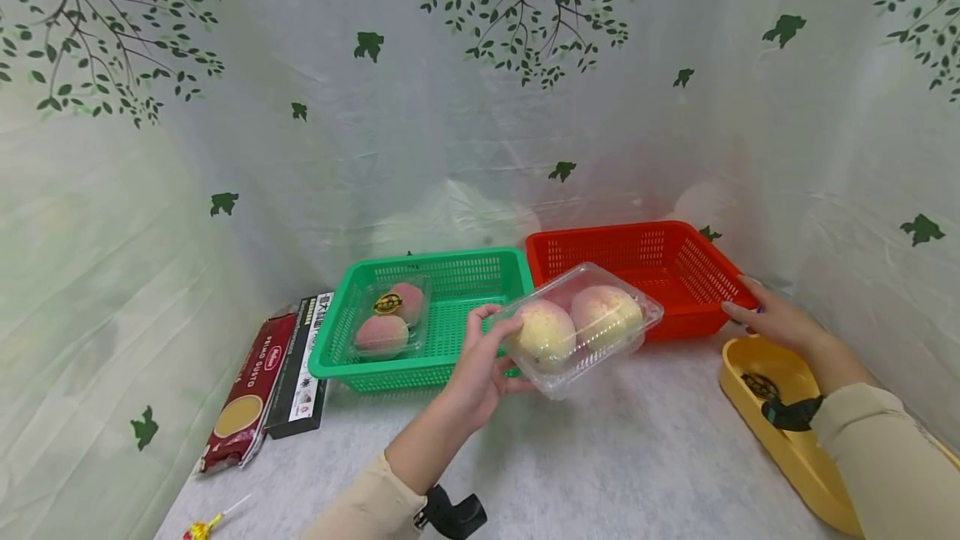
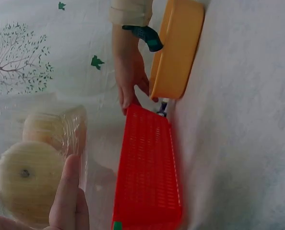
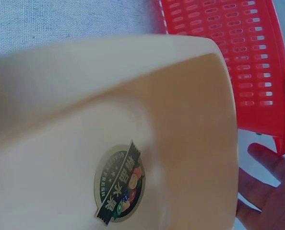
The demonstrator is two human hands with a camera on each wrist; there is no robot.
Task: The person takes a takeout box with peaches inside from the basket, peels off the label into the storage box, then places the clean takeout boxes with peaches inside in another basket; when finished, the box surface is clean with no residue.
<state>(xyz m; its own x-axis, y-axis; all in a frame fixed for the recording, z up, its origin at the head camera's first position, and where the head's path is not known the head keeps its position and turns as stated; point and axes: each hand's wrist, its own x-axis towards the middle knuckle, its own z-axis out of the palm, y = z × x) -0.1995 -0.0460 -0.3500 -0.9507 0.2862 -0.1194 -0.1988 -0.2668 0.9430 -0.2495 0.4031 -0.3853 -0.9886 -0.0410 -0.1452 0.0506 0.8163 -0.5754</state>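
My left hand point(image 1: 480, 369) grips one end of a clear plastic fruit box point(image 1: 557, 383) and holds it tilted above the table. Two pale peaches point(image 1: 546, 332) show through its walls, and in the left wrist view the thumb point(image 2: 65, 191) lies along the box. At the right, my right hand point(image 1: 783, 323) pinches the near right corner of a red plastic basket point(image 1: 686, 325). Close up, its fingers point(image 3: 272, 191) spread around that corner. The visible part of the red basket's floor is bare; the fruit box overlaps its left front in the head view.
A green basket point(image 1: 420, 380) left of the red one contains another boxed pair of pink peaches point(image 1: 381, 333). Beneath my right forearm lies a yellow tub point(image 1: 750, 407) with a round sticker point(image 3: 118, 184). A red snack packet point(image 1: 251, 390), black box point(image 1: 300, 382) and lollipop point(image 1: 201, 529) lie left.
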